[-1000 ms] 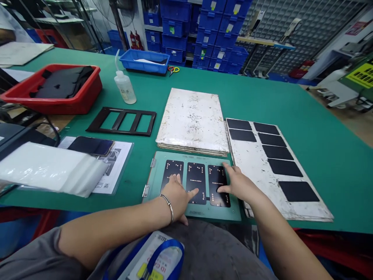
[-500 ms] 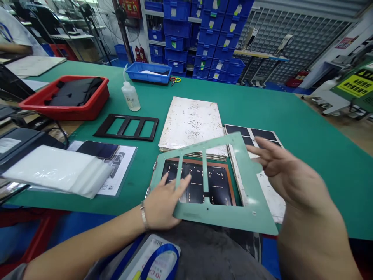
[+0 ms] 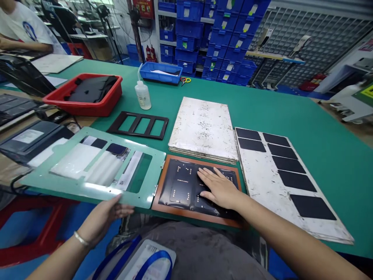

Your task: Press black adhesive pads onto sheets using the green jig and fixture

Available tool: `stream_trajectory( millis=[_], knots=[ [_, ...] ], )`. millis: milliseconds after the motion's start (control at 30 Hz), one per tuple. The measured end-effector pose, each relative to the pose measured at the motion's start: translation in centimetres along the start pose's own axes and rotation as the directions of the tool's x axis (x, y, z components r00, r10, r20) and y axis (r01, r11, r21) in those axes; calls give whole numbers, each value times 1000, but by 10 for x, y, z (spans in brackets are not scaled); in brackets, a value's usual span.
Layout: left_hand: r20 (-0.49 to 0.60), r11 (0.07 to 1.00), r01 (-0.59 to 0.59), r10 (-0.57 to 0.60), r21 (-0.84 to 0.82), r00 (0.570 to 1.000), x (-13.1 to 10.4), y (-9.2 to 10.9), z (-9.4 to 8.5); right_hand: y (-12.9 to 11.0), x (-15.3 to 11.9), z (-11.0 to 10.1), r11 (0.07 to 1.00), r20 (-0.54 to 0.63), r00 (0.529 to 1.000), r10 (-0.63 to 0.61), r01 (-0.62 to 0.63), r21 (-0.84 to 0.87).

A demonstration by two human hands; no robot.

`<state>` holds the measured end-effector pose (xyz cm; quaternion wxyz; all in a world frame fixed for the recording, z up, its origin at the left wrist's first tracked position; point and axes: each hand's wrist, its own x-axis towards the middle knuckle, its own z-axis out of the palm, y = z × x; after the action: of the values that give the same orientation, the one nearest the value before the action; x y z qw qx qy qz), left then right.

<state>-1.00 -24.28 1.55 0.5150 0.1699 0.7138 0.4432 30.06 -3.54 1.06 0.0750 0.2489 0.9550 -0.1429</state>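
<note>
A pale green frame (image 3: 116,194) with rectangular openings lies swung out to the left, hinged to a brown board (image 3: 175,212) that carries a black sheet (image 3: 177,186) with small dots. My right hand (image 3: 218,188) rests on the black sheet, fingers spread, palm down. Below the green frame's front edge is my left hand (image 3: 105,217), fingers apart and holding nothing; whether it touches the frame is unclear. To the right, a white board (image 3: 259,175) bears several black rectangular pieces (image 3: 295,181).
Behind the brown board is a stack of white boards (image 3: 204,124). Further left are a black frame (image 3: 148,126), a bottle (image 3: 142,95), a red tray (image 3: 107,103) and a blue tray (image 3: 160,76) beside scissors (image 3: 185,81). A person (image 3: 32,31) sits at far left.
The green frame has swung over to the left, uncovering the black sheet. My right hand has come down onto that sheet, and my left hand has moved left off it. The view has shifted.
</note>
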Motion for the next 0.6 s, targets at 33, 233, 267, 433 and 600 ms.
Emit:
stream_trajectory(
  millis=[33, 233, 267, 433, 600],
  knots=[
    [120, 996, 51, -60, 78, 991, -2, 0, -1, -4, 3, -8, 1000, -19, 1000, -20, 20, 4],
    [621, 961, -161, -13, 224, 784, -15, 23, 23, -46, 53, -7, 992, -118, 985, -124, 125, 1],
    [611, 980, -141, 28, 138, 791, -14, 27, 31, -50, 61, 1, 991, -85, 987, -135, 135, 1],
    [386, 971, 59, 36, -231, 922, -1, 32, 68, -46, 75, 15, 984, 16, 986, -164, 163, 74],
    [292, 932, 112, -7, -345, 957, 9, 28, 79, -50, 86, -11, 955, -144, 988, -48, 88, 284]
  ],
)
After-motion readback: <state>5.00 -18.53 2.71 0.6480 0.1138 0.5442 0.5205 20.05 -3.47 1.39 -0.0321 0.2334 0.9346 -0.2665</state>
